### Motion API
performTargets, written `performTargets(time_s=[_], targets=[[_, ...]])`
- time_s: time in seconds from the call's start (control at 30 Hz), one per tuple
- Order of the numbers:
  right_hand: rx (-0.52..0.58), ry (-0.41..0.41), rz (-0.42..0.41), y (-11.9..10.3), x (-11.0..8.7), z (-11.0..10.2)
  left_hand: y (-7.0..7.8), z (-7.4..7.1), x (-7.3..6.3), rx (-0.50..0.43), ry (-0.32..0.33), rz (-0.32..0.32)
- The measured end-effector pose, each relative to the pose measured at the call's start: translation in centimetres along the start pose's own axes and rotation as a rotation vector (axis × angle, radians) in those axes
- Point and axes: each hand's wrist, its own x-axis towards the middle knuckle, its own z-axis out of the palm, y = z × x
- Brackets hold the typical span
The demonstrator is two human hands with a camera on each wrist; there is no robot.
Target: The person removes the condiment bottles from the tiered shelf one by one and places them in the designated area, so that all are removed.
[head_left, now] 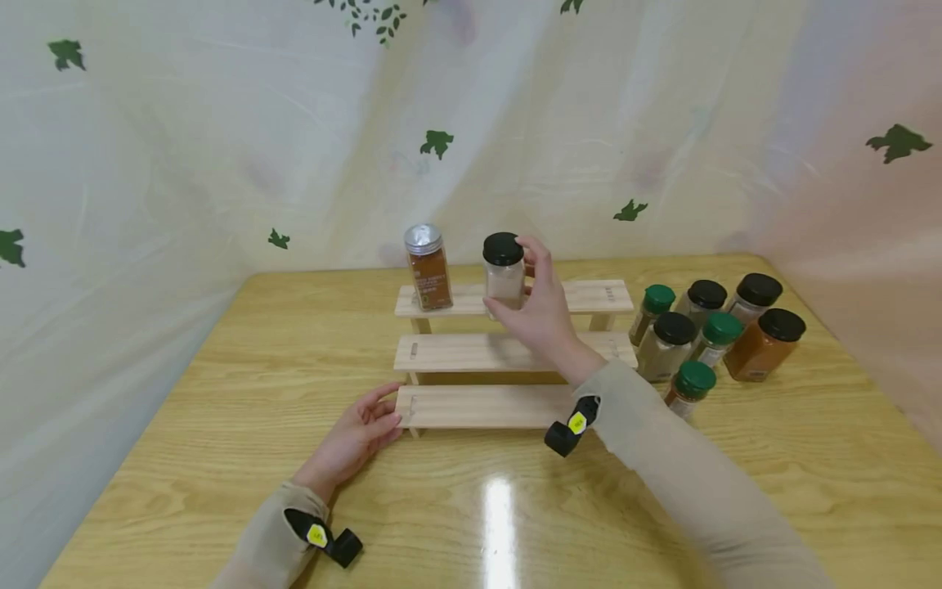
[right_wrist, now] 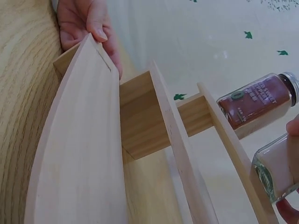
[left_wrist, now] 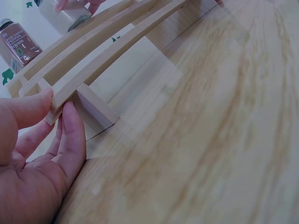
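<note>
A three-tier wooden rack (head_left: 471,353) stands on the table. My right hand (head_left: 540,315) grips a black-capped glass spice jar (head_left: 504,278) with pale contents, at the middle of the top tier; whether its base touches the board I cannot tell. To its left on that tier stands a silver-capped jar of red pepper (head_left: 430,274), its label also readable in the right wrist view. My left hand (left_wrist: 46,163) pinches the left end of the lowest board (left_wrist: 74,88), thumb above and fingers beneath.
Right of the rack several spice jars are grouped, among them a black-capped orange-brown jar (head_left: 765,343), a green-capped jar (head_left: 692,388) and a black-capped jar (head_left: 665,348). Behind the wooden table (head_left: 294,327) hangs a pale curtain (head_left: 221,147) with green leaf prints.
</note>
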Motion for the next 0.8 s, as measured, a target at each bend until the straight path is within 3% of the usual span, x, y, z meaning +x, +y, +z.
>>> performTargets(time_s=[0.43,0.8], targets=[[0.011,-0.015,0.035,-0.3,-0.8,-0.9,0.0,0.1,-0.1,-0.016,-0.004,0.001],[-0.023,-0.028,-0.036,-0.8,-2.0,-2.1,0.2,0.1,-0.2,-0.004,0.002,-0.014]])
